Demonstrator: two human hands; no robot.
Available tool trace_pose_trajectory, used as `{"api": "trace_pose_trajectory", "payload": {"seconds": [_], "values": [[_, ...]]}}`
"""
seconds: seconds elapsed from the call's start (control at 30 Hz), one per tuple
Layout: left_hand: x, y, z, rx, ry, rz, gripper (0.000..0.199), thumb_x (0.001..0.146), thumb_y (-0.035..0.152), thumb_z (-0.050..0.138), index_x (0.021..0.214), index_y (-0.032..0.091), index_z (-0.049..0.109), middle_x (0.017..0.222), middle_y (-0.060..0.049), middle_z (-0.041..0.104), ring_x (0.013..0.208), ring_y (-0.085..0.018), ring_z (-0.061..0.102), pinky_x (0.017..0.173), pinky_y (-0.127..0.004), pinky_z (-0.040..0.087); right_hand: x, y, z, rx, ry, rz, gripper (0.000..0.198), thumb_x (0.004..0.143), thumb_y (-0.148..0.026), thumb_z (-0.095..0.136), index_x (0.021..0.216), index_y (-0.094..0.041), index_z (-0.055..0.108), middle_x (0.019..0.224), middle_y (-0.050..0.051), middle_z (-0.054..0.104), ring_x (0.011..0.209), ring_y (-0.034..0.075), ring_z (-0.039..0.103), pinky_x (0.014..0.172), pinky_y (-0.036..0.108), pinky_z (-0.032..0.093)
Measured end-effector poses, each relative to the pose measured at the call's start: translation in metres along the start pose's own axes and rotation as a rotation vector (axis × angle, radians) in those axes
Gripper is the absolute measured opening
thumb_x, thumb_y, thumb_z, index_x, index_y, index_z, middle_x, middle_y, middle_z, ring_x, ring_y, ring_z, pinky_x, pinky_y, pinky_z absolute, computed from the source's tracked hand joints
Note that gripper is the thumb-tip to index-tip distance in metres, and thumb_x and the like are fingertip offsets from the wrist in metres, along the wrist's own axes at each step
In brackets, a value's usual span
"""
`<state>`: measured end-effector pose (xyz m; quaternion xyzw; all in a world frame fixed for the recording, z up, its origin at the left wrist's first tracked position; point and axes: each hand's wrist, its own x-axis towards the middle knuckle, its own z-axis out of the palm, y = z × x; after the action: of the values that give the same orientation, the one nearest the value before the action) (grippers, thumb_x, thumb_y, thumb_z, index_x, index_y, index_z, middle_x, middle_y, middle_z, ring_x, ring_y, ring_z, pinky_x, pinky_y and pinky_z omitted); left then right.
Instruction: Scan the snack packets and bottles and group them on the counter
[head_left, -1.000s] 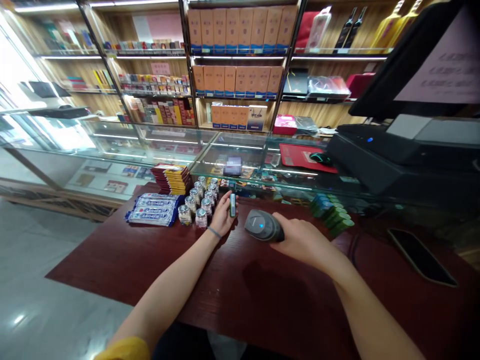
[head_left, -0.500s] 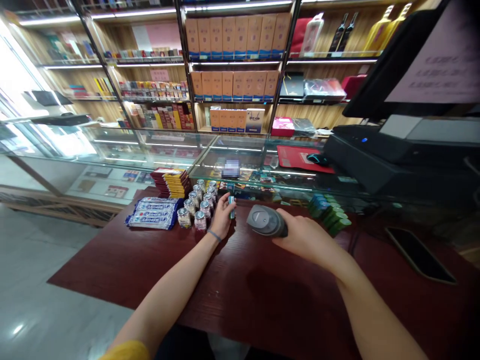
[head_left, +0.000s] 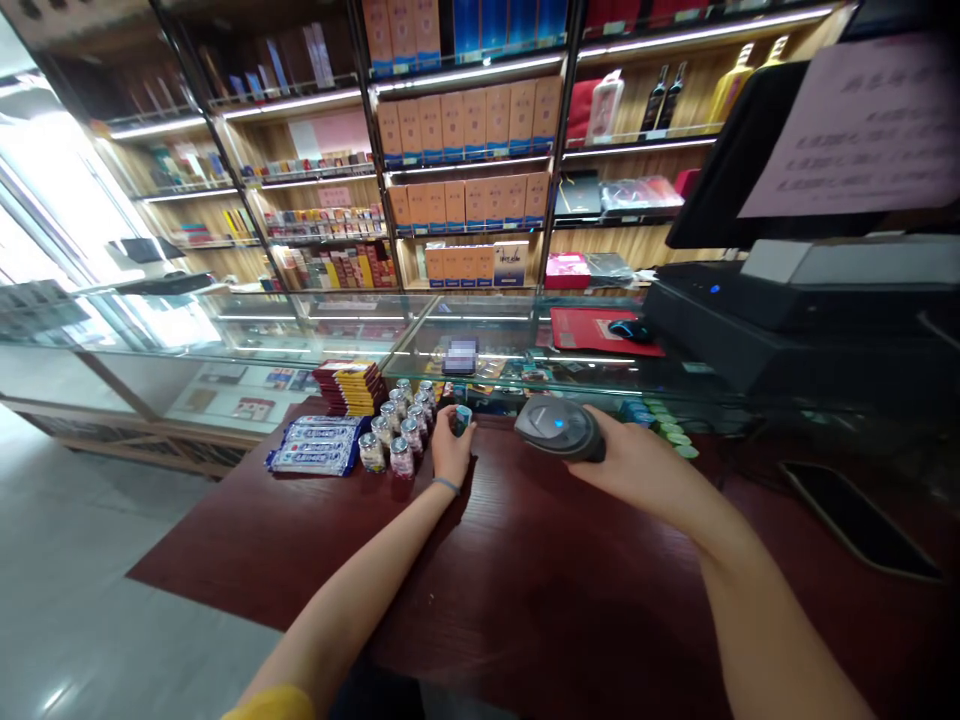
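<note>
My left hand (head_left: 451, 455) is wrapped round a small blue-green canister (head_left: 463, 413) at the back of the dark red table. Its fingers hide much of the canister. Just left of that hand stand several small glass jars (head_left: 402, 458) with silver lids, in rows. A grey and black barcode scanner (head_left: 556, 427) is in my right hand (head_left: 634, 460), held above the table with its head pointing left toward the canister. A blue light glows on top of the scanner. Behind my right hand, several green canisters (head_left: 677, 438) are partly hidden.
Blue-and-white packets (head_left: 316, 445) and a stack of red and yellow packs (head_left: 349, 387) lie left of the jars. A glass counter (head_left: 510, 320) runs behind the table (head_left: 480, 580). On the right are a phone (head_left: 862, 518) and a black monitor (head_left: 739, 150).
The canister has been turned in my left hand, so its end now faces up. A blue light has come on atop the scanner. The view has tilted upward.
</note>
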<state>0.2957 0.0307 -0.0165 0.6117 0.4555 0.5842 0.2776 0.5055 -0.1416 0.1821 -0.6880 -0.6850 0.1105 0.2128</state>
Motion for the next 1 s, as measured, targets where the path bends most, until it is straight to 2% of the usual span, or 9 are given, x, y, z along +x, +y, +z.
{"api": "trace_pose_trajectory", "payload": {"seconds": [0.17, 0.33, 0.5, 0.73, 1.0], "values": [[0.014, -0.005, 0.012, 0.148, 0.133, -0.045, 0.033, 0.076, 0.015, 0.074, 0.102, 0.017, 0.055, 0.101, -0.006, 0.058, 0.097, -0.020, 0.058, 0.092, -0.039, 0.047, -0.001, 0.014, -0.002, 0.055, 0.072, -0.047, 0.049, 0.074, -0.031, 0.069, 0.122, -0.028, 0.064, 0.086, 0.004, 0.076, 0.081, 0.029, 0.071, 0.064, 0.031, 0.047], [0.028, -0.010, 0.027, 0.250, 0.203, -0.041, 0.034, 0.074, 0.011, 0.074, 0.097, 0.018, 0.050, 0.100, -0.006, 0.054, 0.101, -0.022, 0.055, 0.097, -0.040, 0.044, -0.001, 0.025, -0.007, 0.062, 0.078, -0.052, 0.042, 0.077, -0.034, 0.067, 0.119, -0.029, 0.063, 0.093, 0.004, 0.076, 0.080, 0.028, 0.071, 0.063, 0.031, 0.048], [0.039, -0.016, 0.036, 0.283, 0.249, -0.058, 0.036, 0.073, 0.010, 0.075, 0.096, 0.019, 0.048, 0.102, -0.006, 0.052, 0.106, -0.024, 0.053, 0.100, -0.042, 0.042, -0.004, 0.029, -0.016, 0.102, 0.069, 0.012, 0.036, 0.077, -0.035, 0.066, 0.113, -0.028, 0.064, 0.087, 0.003, 0.075, 0.069, 0.025, 0.070, 0.054, 0.030, 0.046], [0.044, -0.022, 0.040, 0.311, 0.261, -0.028, 0.036, 0.074, 0.010, 0.073, 0.097, 0.018, 0.047, 0.103, -0.007, 0.051, 0.109, -0.026, 0.052, 0.102, -0.045, 0.040, -0.004, 0.043, -0.019, 0.226, 0.094, 0.010, 0.041, 0.080, -0.036, 0.067, 0.119, -0.024, 0.063, 0.069, 0.001, 0.071, 0.056, 0.021, 0.066, 0.052, 0.030, 0.047], [0.046, -0.025, 0.042, 0.318, 0.255, -0.027, 0.036, 0.075, 0.010, 0.071, 0.100, 0.018, 0.047, 0.108, -0.009, 0.051, 0.115, -0.027, 0.050, 0.104, -0.045, 0.040, -0.004, 0.048, -0.022, 0.284, 0.118, -0.019, 0.039, 0.081, -0.038, 0.067, 0.118, -0.027, 0.064, 0.071, 0.002, 0.071, 0.070, 0.026, 0.070, 0.052, 0.032, 0.048]]}}
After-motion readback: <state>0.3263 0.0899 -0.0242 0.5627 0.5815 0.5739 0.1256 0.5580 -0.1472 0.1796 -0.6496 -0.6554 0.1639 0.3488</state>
